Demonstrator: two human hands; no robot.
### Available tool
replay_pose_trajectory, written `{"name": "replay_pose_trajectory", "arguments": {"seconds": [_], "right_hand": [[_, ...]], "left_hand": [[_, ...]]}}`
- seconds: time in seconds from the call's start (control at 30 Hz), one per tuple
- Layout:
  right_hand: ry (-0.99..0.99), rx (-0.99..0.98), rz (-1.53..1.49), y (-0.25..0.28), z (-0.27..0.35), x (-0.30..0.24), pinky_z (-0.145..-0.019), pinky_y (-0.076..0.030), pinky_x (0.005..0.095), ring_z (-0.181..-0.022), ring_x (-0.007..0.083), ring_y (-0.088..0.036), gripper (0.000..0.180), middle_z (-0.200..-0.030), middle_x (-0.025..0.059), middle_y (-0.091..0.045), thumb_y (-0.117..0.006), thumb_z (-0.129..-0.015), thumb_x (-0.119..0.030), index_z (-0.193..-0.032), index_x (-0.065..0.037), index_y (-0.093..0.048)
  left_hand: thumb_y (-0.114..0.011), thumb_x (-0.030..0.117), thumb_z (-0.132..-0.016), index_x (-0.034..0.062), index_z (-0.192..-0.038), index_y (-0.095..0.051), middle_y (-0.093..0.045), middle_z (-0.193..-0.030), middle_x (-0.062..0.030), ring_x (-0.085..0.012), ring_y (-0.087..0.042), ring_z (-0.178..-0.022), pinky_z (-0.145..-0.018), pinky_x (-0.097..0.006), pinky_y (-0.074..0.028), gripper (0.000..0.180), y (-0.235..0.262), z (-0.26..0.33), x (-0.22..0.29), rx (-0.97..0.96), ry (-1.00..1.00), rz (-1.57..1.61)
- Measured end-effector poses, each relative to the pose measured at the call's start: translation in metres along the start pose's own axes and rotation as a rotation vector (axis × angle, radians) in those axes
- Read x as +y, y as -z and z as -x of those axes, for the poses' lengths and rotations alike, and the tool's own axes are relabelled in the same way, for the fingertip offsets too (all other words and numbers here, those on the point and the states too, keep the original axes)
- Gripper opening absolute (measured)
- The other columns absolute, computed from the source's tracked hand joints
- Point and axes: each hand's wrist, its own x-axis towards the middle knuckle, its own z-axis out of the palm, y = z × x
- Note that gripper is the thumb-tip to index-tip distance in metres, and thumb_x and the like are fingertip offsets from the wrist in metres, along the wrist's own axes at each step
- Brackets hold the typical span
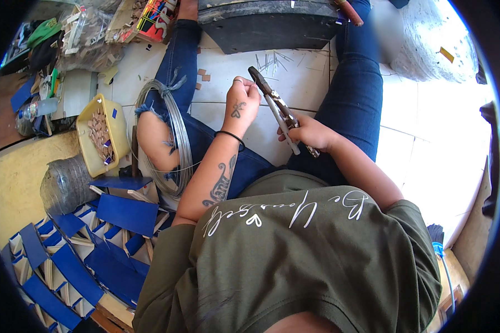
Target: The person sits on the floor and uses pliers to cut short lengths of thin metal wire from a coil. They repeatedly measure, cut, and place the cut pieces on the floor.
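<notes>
In the upper centre of the frame, we hold long-handled pliers [274, 96] in the right hand [308, 132], their axis slanting, head toward upper left. The left hand [242, 102] is curled narrow near this head; we cannot tell what it holds. White floor tiles [399, 105] extend rightward.

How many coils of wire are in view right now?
1. The silvery coil of wire sits around the person's bent left knee. I see no second one, though others could be hidden in the clutter at the left.
</notes>
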Motion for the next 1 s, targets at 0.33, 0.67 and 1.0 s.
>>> {"name": "replay_pose_trajectory", "arguments": {"seconds": [0.33, 0.67, 1.0], "right_hand": [[-0.08, 0.101, -0.171, 0.002, -0.01, 0.005, -0.069, -0.048, 0.0318, -0.082, 0.0215, -0.06, 0.035, -0.088, 0.0121, -0.057, -0.046, -0.069, -0.005, -0.103, 0.002, -0.048], [-0.017, 0.254, -0.096, -0.005, -0.027, 0.013, -0.054, -0.045, 0.0316, -0.057, 0.0193, -0.054, 0.031, -0.068, 0.011, -0.054, -0.05, -0.068, -0.01, -0.097, 0.002, -0.049], [-0.183, 0.418, 0.102, 0.004, -0.046, 0.021, -0.065, -0.046, 0.0368, -0.07, 0.028, -0.057, 0.038, -0.077, 0.0191, -0.057, -0.055, -0.069, -0.019, -0.099, 0.004, -0.048]], "left_hand": [[-0.046, 0.013, -0.084, -0.0002, -0.084, -0.054, -0.06, -0.072, -0.0211, -0.0388, -0.058, -0.072, -0.065, -0.042, -0.046, 0.015, 0.022, 0.024, 0.004, -0.076, -0.164, -0.489], [-0.049, 0.012, -0.083, -0.0011, -0.078, -0.055, -0.058, -0.07, -0.0232, -0.0393, -0.057, -0.069, -0.063, -0.043, -0.046, 0.016, 0.013, 0.026, -0.005, 0.025, -0.156, -0.387], [-0.047, 0.014, -0.084, 0.0034, -0.08, -0.054, -0.057, -0.063, -0.0193, -0.0369, -0.057, -0.061, -0.057, -0.045, -0.044, 0.013, 0.039, 0.054, 0.021, 0.039, -0.189, -0.615]]}}
